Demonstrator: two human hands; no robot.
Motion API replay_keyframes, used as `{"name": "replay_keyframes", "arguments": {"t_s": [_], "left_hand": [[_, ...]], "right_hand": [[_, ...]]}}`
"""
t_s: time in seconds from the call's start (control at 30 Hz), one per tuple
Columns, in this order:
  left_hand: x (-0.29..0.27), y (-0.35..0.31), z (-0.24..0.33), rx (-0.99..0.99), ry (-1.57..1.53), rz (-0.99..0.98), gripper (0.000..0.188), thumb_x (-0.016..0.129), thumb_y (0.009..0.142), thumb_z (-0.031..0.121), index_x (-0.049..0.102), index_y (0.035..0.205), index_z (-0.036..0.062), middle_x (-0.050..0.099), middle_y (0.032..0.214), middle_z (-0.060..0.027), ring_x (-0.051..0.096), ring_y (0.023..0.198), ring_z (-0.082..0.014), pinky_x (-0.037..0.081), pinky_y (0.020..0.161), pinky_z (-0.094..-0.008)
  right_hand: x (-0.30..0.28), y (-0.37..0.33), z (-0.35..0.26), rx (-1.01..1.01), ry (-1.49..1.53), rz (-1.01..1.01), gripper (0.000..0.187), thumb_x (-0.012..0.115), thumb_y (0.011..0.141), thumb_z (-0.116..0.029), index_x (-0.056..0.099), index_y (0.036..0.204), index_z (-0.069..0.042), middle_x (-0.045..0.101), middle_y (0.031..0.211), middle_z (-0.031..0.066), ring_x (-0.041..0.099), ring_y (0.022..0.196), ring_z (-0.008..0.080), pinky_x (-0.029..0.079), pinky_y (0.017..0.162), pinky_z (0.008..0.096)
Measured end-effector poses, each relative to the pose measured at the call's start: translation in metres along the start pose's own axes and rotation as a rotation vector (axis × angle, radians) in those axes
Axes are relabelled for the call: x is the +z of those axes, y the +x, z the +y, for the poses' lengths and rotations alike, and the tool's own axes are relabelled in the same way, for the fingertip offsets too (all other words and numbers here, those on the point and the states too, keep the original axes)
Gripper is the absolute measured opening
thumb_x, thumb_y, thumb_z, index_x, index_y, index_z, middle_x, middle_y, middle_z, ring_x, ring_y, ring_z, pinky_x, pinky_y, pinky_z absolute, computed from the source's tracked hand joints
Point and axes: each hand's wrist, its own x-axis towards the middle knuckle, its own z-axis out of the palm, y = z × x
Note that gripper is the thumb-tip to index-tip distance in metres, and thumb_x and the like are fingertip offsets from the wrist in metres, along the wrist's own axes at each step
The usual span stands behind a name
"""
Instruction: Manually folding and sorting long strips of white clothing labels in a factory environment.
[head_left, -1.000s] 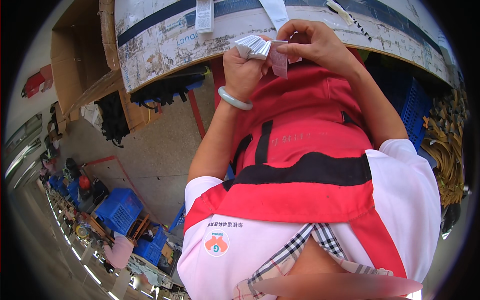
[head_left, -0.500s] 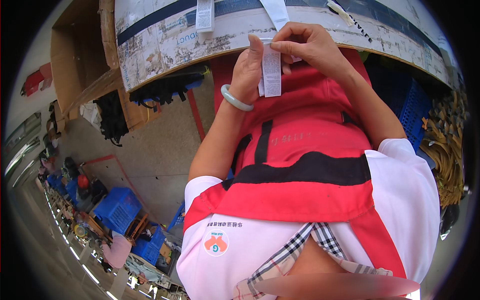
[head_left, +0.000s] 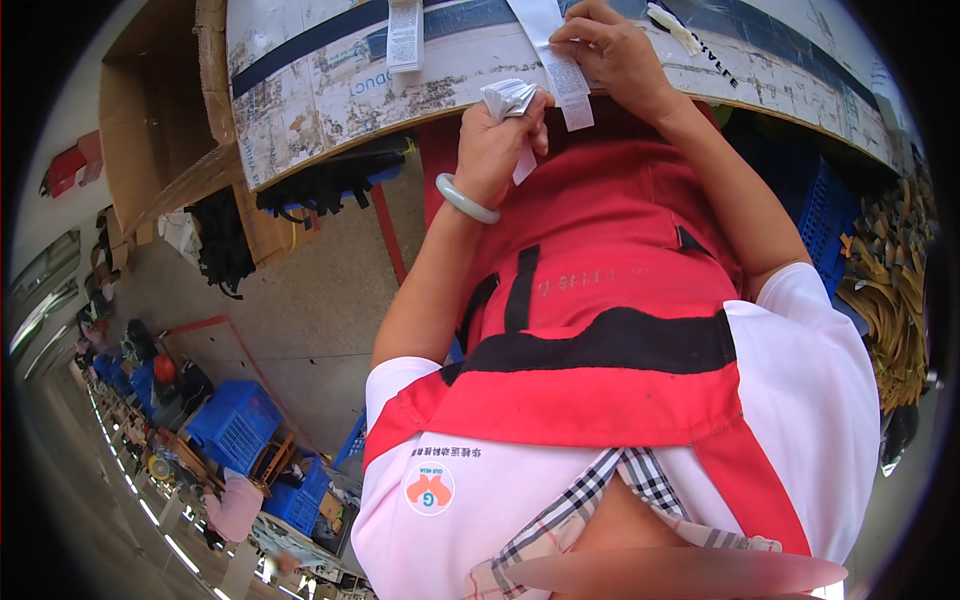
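- Worn and scuffed, the white surface [head_left: 300, 90] is running across the top of the view, with a dark stripe along it and a cardboard box [head_left: 165, 130] standing at its left end.
- Under the surface, a grey concrete floor [head_left: 300, 300] is stretching away to a far row of blue crates [head_left: 232, 425], where another person in pink is bending over.
- The left hand [head_left: 495, 145] is curling shut around a small bundle of white labels [head_left: 508, 97], whose folded ends are sticking out above the fist; a pale green bangle [head_left: 466, 200] is sitting on that wrist.
- The right hand [head_left: 610, 50] is pinching one long label strip [head_left: 562, 68] between thumb and fingertips, right at the surface's edge.
- Compared with half a second ago, the right hand has moved up and away from the left one: the strip that was hanging between the two hands is now being held at the surface's rim, so one label seems to be getting separated from the bundle and brought to the surface.
- Counting: two hands, both busy; one bundle, its number of labels too tight to tell; one strip in the right hand; one more label [head_left: 404, 35] lying flat on the surface to the left; one narrow pale strip [head_left: 672, 25] lying to the right.
- The red apron [head_left: 600, 300] over a white shirt is filling the middle of the view.
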Motion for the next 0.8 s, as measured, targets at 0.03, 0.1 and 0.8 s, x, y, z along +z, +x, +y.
{"name": "replay_keyframes", "arguments": {"t_s": [0.03,0.1,0.8], "left_hand": [[0.001,0.001,0.001,0.001,0.001,-0.001,0.017,0.063,0.094,0.016,0.064,0.098,-0.0009,0.054,0.069,-0.0004,0.056,0.061,-0.0106,0.045,0.054,-0.0247],[0.002,0.002,0.004,0.129,0.154,0.17,0.012,0.068,0.09,0.013,0.067,0.093,0.0011,0.059,0.068,0.0008,0.05,0.055,-0.0073,0.041,0.05,-0.0232],[0.001,0.011,0.019,0.7,0.542,0.204,0.017,0.062,0.086,-0.004,0.07,0.1,0.0022,0.067,0.084,0.0009,0.057,0.073,-0.0024,0.043,0.059,-0.0154]], "right_hand": [[0.001,0.0,0.001,-0.051,-0.001,0.039,0.006,0.07,0.082,-0.007,0.067,0.086,-0.003,0.06,0.087,0.0113,0.061,0.078,0.0251,0.049,0.066,0.0317],[-0.002,-0.002,-0.003,0.051,0.052,0.009,0.007,0.07,0.082,-0.007,0.066,0.086,-0.003,0.06,0.087,0.0114,0.061,0.078,0.0256,0.049,0.067,0.0324],[-0.029,0.006,-0.054,0.093,0.247,-0.16,0.01,0.07,0.083,-0.009,0.065,0.089,-0.003,0.059,0.086,0.0116,0.059,0.076,0.0278,0.046,0.067,0.034]]}}
